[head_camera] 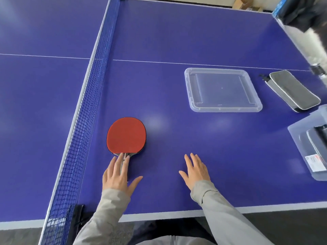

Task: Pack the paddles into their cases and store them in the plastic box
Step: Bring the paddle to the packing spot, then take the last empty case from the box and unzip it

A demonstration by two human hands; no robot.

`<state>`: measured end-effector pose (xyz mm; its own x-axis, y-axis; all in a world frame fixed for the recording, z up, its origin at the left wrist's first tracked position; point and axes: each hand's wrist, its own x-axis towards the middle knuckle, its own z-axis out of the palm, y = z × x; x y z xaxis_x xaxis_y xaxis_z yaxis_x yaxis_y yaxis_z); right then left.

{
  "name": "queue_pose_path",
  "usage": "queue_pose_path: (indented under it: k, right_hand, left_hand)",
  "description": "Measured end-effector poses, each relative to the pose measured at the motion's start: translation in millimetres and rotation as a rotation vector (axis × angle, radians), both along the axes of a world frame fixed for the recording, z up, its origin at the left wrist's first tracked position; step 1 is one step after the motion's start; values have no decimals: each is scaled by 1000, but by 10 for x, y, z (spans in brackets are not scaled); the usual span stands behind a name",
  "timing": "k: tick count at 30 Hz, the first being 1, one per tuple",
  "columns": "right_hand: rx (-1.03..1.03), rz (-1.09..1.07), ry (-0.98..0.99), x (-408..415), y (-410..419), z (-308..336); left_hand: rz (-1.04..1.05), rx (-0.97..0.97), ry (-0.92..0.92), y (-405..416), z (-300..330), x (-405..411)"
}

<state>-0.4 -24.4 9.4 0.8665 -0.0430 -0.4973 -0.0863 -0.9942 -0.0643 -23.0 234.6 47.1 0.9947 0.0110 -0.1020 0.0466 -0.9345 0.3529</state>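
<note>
While the paddle lies flat: the paddle (pixel 126 135) rests red face up on the blue surface (pixel 177 41), just beside the net (pixel 85 110), with its handle pointing toward the person.
Head view, left hand: the left hand (pixel 118 175) lies over the handle with straight, spread fingers (pixel 118 160) touching it; nothing is curled round it yet, so the paddle is touched, not gripped.
Head view, right hand: the right hand (pixel 194 171) hovers or rests flat near the surface, fingers straight and relaxed, holding nothing, well apart from the paddle.
Case: a grey case (pixel 292 91) lies at the far right, well apart from the paddle; whether its zip is undone cannot be told.
Lid: a clear lid (pixel 192 96) lies flat between paddle and case.
Box: the plastic box (pixel 300 149) sits at the right edge, partly cut off, with something dark already inside that looks like another case.
Step in hand: judged as picking up the paddle to carry it to the grey case.
Doing it well: the left fingers would best wrap the handle fully, thumb underneath, since the flat blade offers little to catch; tipping the handle up first should help.
Risk: sliding the paddle sideways could push it into the net.
Next need: the right hand is free to fetch and open the case.
</note>
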Motion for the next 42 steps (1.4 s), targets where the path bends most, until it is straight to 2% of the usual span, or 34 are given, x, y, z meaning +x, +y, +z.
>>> queue_pose_path:
  k: [3, 7, 9, 16, 21, 31, 42]
  right_hand:
    - [5, -57, -13, -107, -188, 103]
    - [-4, -153, -57, -263, -549, 243]
    - [-9, -207, -76, -352, -767, 315]
    - [-66, -295, -141, -746, -1739, 510]
    - [-61, -384, -207, -1185, -2606, 665]
    - [-88, -447, -368, -1817, -4221, 989]
    - [-65, -425, -505, -1381, -5310, 1195]
  left_hand:
    - [-215, 94, 34, -340, 77, 109]
    - [-436, 276, 172, -889, -88, 279]
    - [-489, 336, 219, -1175, -125, 359]
    - [-589, 380, 143, -2088, -41, 433]
    - [-543, 382, 78, -2986, 186, 268]
    - [-466, 250, -3, -4676, 528, -143]
    - [-414, 207, -16, -5806, 721, 260]
